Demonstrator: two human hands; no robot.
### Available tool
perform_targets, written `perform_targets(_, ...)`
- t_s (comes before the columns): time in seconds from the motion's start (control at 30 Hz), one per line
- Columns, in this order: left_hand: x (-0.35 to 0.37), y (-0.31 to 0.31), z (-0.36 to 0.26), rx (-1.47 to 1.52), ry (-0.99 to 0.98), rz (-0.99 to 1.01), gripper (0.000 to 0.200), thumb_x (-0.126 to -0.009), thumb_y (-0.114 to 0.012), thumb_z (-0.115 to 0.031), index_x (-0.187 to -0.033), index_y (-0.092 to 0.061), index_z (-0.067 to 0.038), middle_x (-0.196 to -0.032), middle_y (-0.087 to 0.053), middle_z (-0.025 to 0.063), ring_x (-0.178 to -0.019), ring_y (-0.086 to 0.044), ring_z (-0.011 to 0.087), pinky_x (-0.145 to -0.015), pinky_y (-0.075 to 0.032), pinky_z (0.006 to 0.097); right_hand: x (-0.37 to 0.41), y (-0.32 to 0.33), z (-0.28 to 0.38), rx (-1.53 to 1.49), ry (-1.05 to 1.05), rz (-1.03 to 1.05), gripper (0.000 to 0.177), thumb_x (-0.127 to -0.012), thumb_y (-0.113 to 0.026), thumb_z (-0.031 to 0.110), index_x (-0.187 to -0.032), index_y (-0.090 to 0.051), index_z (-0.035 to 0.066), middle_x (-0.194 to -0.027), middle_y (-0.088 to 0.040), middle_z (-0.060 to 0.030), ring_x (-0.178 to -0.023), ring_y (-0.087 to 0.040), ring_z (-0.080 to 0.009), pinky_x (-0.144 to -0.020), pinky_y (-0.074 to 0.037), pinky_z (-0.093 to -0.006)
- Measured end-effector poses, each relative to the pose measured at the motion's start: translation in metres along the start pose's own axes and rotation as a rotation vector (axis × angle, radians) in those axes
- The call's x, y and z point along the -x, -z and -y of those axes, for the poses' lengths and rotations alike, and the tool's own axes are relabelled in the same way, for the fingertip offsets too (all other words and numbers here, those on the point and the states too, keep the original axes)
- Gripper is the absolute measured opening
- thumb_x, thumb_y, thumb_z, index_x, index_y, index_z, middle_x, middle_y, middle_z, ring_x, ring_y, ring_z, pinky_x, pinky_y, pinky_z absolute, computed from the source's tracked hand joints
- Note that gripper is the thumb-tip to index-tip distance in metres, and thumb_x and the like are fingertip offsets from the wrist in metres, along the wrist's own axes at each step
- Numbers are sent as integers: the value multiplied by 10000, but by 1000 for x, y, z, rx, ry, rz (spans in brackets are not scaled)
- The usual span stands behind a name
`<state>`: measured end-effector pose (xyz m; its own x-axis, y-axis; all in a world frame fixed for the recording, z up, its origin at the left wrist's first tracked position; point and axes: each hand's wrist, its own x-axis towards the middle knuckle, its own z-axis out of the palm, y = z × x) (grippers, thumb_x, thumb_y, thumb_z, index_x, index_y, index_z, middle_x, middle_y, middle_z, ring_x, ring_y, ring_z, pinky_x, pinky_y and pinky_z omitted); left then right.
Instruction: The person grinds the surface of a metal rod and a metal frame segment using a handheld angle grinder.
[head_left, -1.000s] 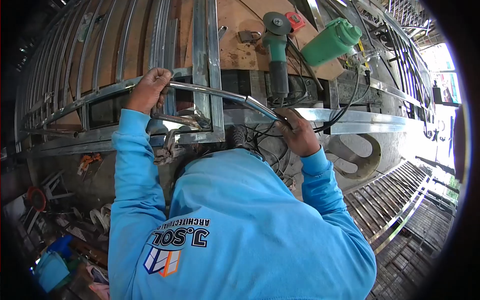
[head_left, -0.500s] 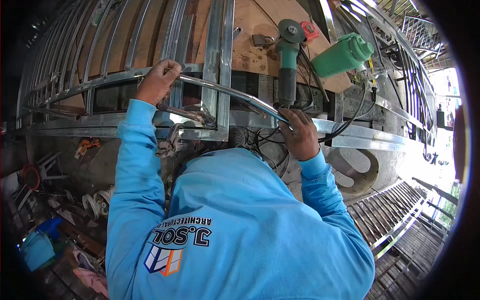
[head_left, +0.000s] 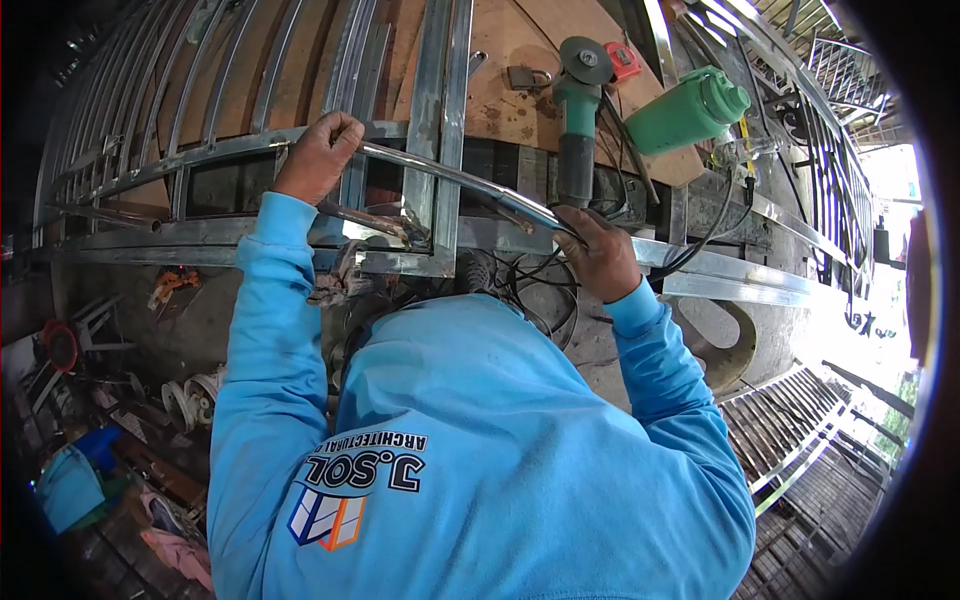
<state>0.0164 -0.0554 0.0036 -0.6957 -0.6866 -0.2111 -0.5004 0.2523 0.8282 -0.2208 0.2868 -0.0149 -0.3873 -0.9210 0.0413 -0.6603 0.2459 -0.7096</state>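
A shiny metal tube (head_left: pixel 455 176) runs between my two hands, slanting down to the right above a metal frame (head_left: pixel 424 130). My left hand (head_left: pixel 318 158) has its fingers closed on the tube's left end. Around its right end, the fingers of my right hand (head_left: pixel 598 252) are wrapped, and they hide the tip. Just beyond my right hand, an angle grinder (head_left: pixel 576 130) lies on the brown board with its disc pointing away. Below the tube, a rusty rod (head_left: pixel 365 222) rests by the frame's corner.
A green bottle (head_left: pixel 688 110), a red tape measure (head_left: pixel 622 62) and a padlock (head_left: pixel 527 78) lie on the brown board (head_left: pixel 500 110). Black cables (head_left: pixel 560 300) coil on the floor. Metal grilles (head_left: pixel 790 410) stand at the right, and scattered items lie at the lower left.
My right hand has turned slightly and its fingers have closed further over the tube's end. My left hand and the tube have shifted only a little.
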Motion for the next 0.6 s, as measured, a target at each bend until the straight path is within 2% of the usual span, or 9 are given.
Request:
perform_targets(0.13, 0, -2, 0, -80, -94, -36, 362, -1036, -566, -382, -1053, -612, -23, -884, -615, 75, -855, -554, 180, -838, -476, 361, 2, 1, 10, 356, 110, -91, 383, -849, -776, 192, -1214, -680, 127, -1057, -725, -146, -975, -702, -361, -835, -549, -453)
perform_targets(0.23, 4, -5, 0, -133, -82, -102, 361, -1027, -577, -387, -1058, -614, -29, -905, -635, 88, -860, -573, 195, -844, -483, 366, 6, -4, 10, 403, 146, -150, 382, -850, -773, 187, -1215, -676, 127, -1072, -722, -144, -963, -689, -385, -838, -546, -458)
perform_targets(0.33, 1, -5, 9, -139, -119, -90, 374, -1020, -579, -402, -1061, -614, -31, -918, -652, 104, -862, -595, 214, -836, -492, 380, 0, -1, 0, 38, -73, 11, 371, -900, -745, 218, -1240, -662, 95, -1138, -707, -168, -987, -693, -366, -867, -532, -448)
perform_targets(0.43, 1, -7, 13, -143, -166, -136, 381, -1017, -573, -413, -1062, -617, -38, -909, -659, 123, -848, -616, 247, -817, -501, 403, -10, 3, -18, -241, -70, 161, 372, -980, -670, 288, -1267, -642, 54, -1145, -699, -177, -999, -686, -293, -884, -516, -399)
perform_targets(0.53, -1, -7, 13, -192, -163, -137, 378, -1014, -564, -420, -1064, -622, -51, -909, -667, 147, -850, -636, 299, -812, -508, 423, -27, 22, -11, -362, -86, 422, 408, -1029, -597, 350, -1281, -629, 30, -1132, -688, -164, -1030, -640, -224, -919, -491, -358)
perform_targets(0.6, -2, -7, 11, -207, -162, -141, 369, -1011, -557, -418, -1060, -624, -59, -911, -669, 158, -852, -639, 328, -811, -509, 432, -29, 23, -15, -405, -187, 494, 408, -1038, -580, 356, -1277, -629, 29, -1124, -678, -148, -1036, -612, -207, -933, -477, -344)
